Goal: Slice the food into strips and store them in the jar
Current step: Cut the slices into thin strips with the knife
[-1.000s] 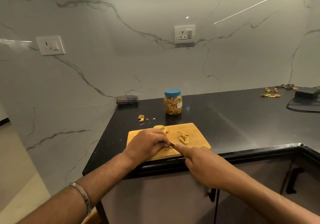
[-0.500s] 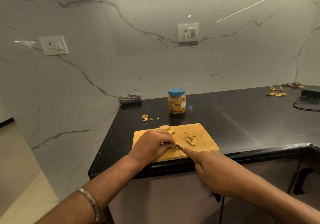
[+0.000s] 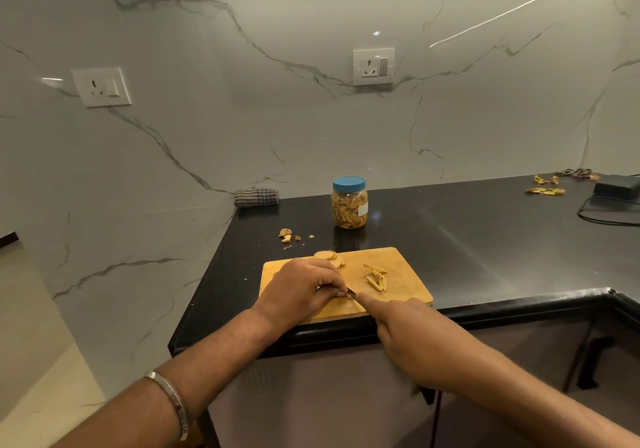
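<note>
Two hands meeting at the near edge of the board (image 3: 403,262). Left hand (image 3: 301,291) with fingers curled down, pinning a piece that stays hidden under the fingertips. Right hand (image 3: 415,336) wrapped round the handle of a knife (image 3: 350,294), forefinger laid straight along the spine; only a short bit of blade showing, touching the left fingertips on their right side. Blade's long axis running from near right to far left, so probably crossing the piece at a slant. Judging by this, mid-slice, the cut falling just right of the left fingers. Left hand nearer the uncut stock, right hand nearer the finished strips.

Outward from the fingers:
- one small heap of strips (image 3: 376,277), just beyond and right of the blade;
- one short stack of slices (image 3: 330,257), just beyond the left knuckles;
- one scatter of scraps (image 3: 286,234) off the board, farther left;
- one jar (image 3: 349,203), well beyond, lid on, nearly full;
- one folded cloth (image 3: 256,198), far left;
- one lot of peels (image 3: 545,189), far right.
</note>
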